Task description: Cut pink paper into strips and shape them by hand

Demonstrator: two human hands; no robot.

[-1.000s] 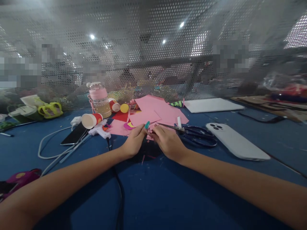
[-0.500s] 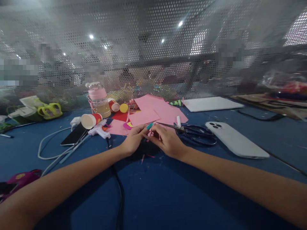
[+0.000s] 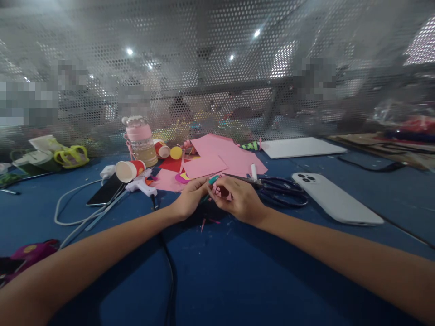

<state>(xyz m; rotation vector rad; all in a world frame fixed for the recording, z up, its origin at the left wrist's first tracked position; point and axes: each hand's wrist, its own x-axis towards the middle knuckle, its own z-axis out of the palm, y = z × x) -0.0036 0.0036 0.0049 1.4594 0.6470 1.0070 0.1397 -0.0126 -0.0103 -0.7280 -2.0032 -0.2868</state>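
My left hand (image 3: 189, 200) and my right hand (image 3: 239, 199) meet at the middle of the blue table (image 3: 238, 276). Between their fingertips they pinch a thin teal stick (image 3: 213, 180) and a small pink paper piece (image 3: 220, 192). Which hand carries which is hard to tell, since the fingers overlap. Just behind the hands lie sheets of pink paper (image 3: 224, 156). Dark scissors (image 3: 275, 186) lie right of my right hand, with a white glue stick (image 3: 253, 171) beside them.
A white phone (image 3: 335, 199) lies face down at the right. A glue gun (image 3: 141, 185), tipped paper cup (image 3: 128, 170), dark phone (image 3: 105, 191), white cable (image 3: 68, 203) and pink-lidded bottle (image 3: 141, 141) sit left. A black cord (image 3: 169, 267) runs toward me. Perforated mesh (image 3: 217, 68) closes the back.
The teal stick has tipped lower and shifted slightly right between my fingers. My right hand has closed in over the pink piece. Both arms stay in place.
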